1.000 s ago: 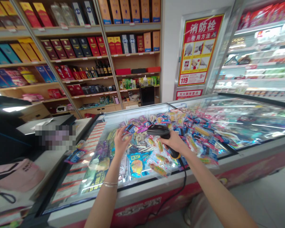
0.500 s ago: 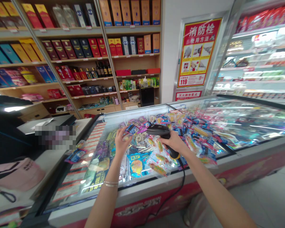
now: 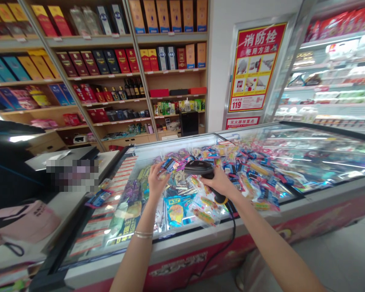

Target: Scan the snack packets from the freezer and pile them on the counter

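My right hand [image 3: 220, 182] is wrapped around the handle of a black barcode scanner [image 3: 199, 167], whose head points left. A black cable [image 3: 228, 245] hangs from its grip down the freezer's front. My left hand [image 3: 157, 178] pinches a small blue and purple snack packet [image 3: 170, 165], its printed label turned toward the scanner. Beneath both hands, many wrapped snacks lie in a heap on the glass top of a chest freezer [image 3: 118, 259]. A bright blue packet [image 3: 178, 211] with a yellow picture lies just below my hands.
At the left, a counter [image 3: 53, 211] holds a pink bag [image 3: 26, 223]. One snack packet [image 3: 99, 198] lies apart on the freezer's left end. Shelves [image 3: 103, 77] of boxed bottles stand behind. Tall refrigerated shelving [image 3: 337, 73] is at the right.
The scanner and my right hand have shifted slightly left, closer to the packet. My left hand still holds the packet in nearly the same place.
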{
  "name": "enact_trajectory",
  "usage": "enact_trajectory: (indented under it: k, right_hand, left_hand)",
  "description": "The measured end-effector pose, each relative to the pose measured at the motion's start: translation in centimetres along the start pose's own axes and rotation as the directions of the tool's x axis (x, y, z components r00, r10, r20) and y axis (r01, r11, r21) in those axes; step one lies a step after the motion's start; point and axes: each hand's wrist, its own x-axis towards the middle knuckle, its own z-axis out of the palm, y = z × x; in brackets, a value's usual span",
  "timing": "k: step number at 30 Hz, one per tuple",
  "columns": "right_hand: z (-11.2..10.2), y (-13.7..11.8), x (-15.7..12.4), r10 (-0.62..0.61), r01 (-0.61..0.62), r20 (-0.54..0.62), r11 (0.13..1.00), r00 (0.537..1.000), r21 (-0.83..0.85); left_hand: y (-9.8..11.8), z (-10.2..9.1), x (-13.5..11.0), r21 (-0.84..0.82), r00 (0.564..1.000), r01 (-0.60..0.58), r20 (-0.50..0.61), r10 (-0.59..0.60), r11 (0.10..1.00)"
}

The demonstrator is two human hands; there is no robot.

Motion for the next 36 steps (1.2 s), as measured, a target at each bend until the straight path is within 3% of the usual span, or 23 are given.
enact_trajectory:
  k: [7,12,14,17,22,27,31,36]
  right_hand:
    - [0.0,-0.5,-0.3,0.022,-0.022,0.019,1.0,1.0,0.011]
    - [0.2,-0.8,-0.1,0.008,-0.01,0.018,0.991,1.0,0.136]
    - [0.5,-1.4,0.3,-0.011,0.006,0.023,0.982,1.0,0.189]
    - [1.8,-3.0,1.1,-0.016,0.005,0.04,0.965,0.999,0.261]
    - [6.4,-6.5,2.5,-0.074,0.028,0.11,0.927,0.991,0.374]
    - [12.8,-8.1,4.4,-0.11,0.006,0.231,0.912,0.967,0.41]
    - [18.0,-9.1,5.6,-0.096,-0.056,0.295,0.882,0.951,0.469]
    - [23.6,-9.8,6.5,-0.076,-0.175,0.389,0.802,0.918,0.571]
  left_hand:
    - [-0.1,0.0,-0.1,-0.001,1.0,0.019,0.006,-0.019,1.0]
    - [0.3,-0.2,0.2,0.003,0.998,0.064,-0.02,-0.064,0.998]
    - [0.4,-1.2,0.6,0.013,0.994,0.09,-0.059,-0.089,0.996]
    - [0.8,-4.5,1.1,0.017,0.992,0.077,-0.099,-0.075,0.997]
    - [0.9,-12.6,1.1,0.127,0.985,0.079,-0.162,-0.058,0.989]
    - [-0.8,-19.2,1.1,0.235,0.944,0.215,-0.299,-0.14,0.948]
    - [-2.6,-22.0,1.0,0.343,0.9,0.334,-0.392,-0.189,0.878]
    - [-4.9,-23.4,-0.3,0.554,0.889,0.423,-0.405,-0.212,0.717]
